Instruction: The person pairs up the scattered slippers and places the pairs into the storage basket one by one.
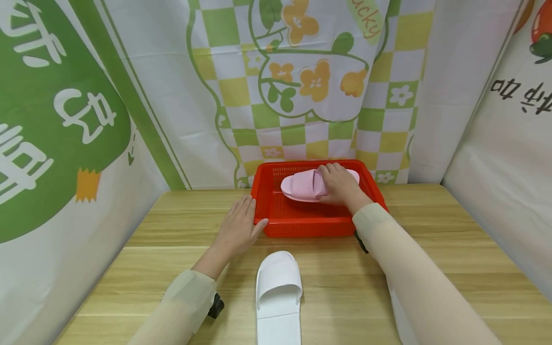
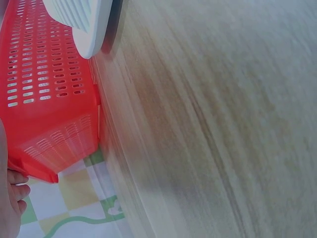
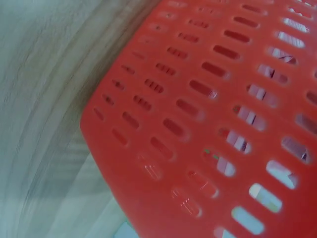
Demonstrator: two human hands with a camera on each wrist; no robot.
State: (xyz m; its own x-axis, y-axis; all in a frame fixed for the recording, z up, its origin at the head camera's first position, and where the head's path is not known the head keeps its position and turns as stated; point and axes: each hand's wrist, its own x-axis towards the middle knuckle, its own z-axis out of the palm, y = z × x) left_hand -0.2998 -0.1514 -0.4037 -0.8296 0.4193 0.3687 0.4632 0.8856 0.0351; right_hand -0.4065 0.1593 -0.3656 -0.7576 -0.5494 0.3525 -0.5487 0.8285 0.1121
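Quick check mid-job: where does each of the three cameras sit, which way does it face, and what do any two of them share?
Head: worn on the head, looking forward and down at the wooden table; shows both forearms, left hand against the red basket, right hand on the pink slipper.
Left wrist: low by the tabletop, facing the basket's outer wall and white slipper; fingers at the edge.
Right wrist: close on the basket's slotted wall; no hand visible.
Shared: all three see the basket.
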